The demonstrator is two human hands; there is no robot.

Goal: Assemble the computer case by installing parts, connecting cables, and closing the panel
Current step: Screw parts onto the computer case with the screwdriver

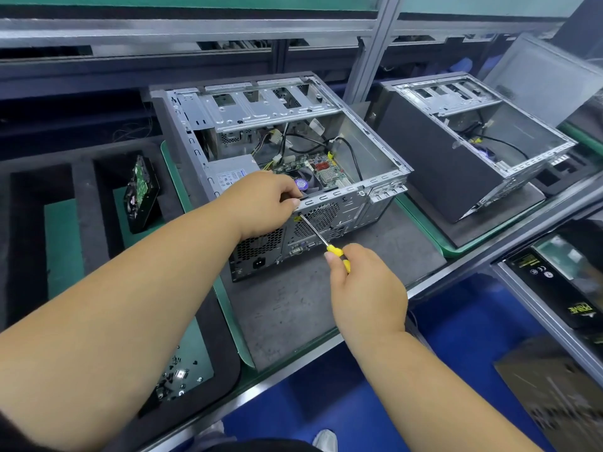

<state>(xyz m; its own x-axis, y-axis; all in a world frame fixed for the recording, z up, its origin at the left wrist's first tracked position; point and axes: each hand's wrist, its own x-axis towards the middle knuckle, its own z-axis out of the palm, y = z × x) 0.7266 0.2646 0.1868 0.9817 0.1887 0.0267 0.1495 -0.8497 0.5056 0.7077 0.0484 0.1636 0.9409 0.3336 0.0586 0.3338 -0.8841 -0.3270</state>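
Left hand (pixel 266 203) grips the computer case (pixel 293 164) rim; right hand (pixel 362 288) pinches a yellow screwdriver (pixel 321 238), tip just below the left fingers.

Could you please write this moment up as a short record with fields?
left hand: grips the top rear edge of the open computer case
right hand: grips the yellow-handled screwdriver, tip at the case's rear panel
side panel: off, inside visible
hard drive: upright in the foam tray, left of the case
second case: open, to the right
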